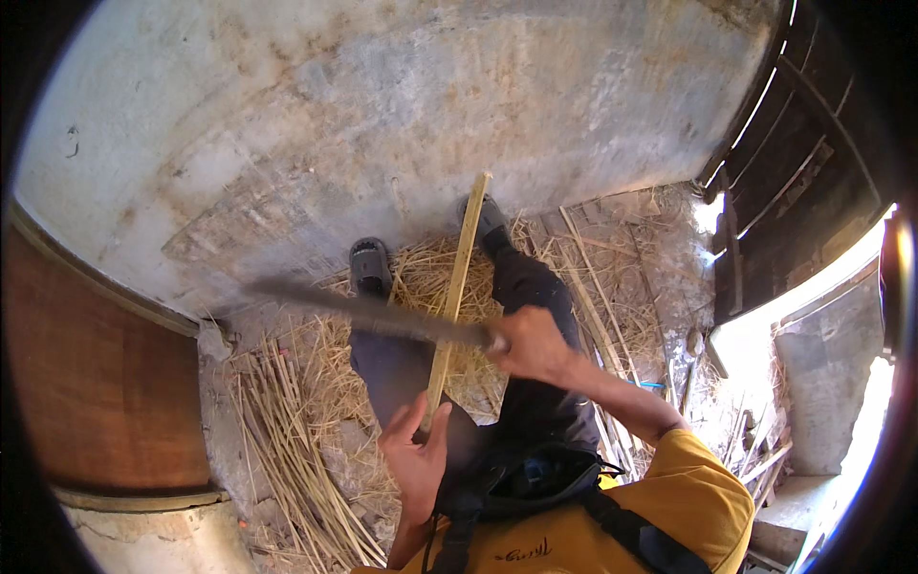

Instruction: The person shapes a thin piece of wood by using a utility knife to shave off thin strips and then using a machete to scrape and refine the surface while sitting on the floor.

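Now the right hand (535, 342) wraps its fingers round a long blade (373, 313), left hand (417, 461) fingers pinching a pale strip (461, 273) before the body, seemingly unfinished; slim strips (292, 450) lie heaped alongside

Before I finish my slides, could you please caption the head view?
The right hand holds a long knife across a pale stick gripped by the left hand, above straw-like scraps.

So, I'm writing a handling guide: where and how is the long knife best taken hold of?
Grip the long knife by its handle, probably best from the right with the hand wrapped round it, as the right hand does. Its blade extends leftward from there, so that end keeps the hand off the blade; blur hides which edge is sharp.
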A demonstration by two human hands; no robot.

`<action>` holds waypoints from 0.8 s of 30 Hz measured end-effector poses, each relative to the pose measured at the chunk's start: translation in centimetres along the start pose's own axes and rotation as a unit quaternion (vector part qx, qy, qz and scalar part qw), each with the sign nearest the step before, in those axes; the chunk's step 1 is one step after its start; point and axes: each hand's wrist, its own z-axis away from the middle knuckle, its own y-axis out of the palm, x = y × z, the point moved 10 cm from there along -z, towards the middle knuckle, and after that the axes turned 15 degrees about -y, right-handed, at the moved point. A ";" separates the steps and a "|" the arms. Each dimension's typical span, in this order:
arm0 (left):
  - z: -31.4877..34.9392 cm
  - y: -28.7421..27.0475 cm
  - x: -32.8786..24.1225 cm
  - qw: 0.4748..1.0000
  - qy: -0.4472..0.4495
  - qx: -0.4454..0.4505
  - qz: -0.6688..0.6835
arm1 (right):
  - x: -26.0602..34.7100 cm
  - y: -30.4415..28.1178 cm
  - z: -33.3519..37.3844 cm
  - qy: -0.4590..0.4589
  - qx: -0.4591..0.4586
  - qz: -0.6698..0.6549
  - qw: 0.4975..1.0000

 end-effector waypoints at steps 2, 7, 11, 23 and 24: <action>-0.1 0.3 -0.9 1.000 0.025 0.001 -0.001 | 2.5 1.0 1.3 0.007 0.053 0.008 0.999; -0.4 0.4 -2.0 0.998 0.057 -0.021 0.000 | 2.2 2.0 1.3 0.000 0.060 -0.010 0.998; -0.5 0.0 -2.4 0.998 0.062 -0.019 0.028 | 2.4 1.4 0.5 0.002 0.071 0.010 0.997; -0.7 0.1 -2.0 0.998 0.062 -0.023 0.007 | 2.7 1.9 0.9 0.016 0.067 -0.008 0.998; -0.5 -0.1 -1.9 0.998 0.062 -0.024 0.007 | 2.1 1.9 0.7 0.018 0.072 0.002 0.997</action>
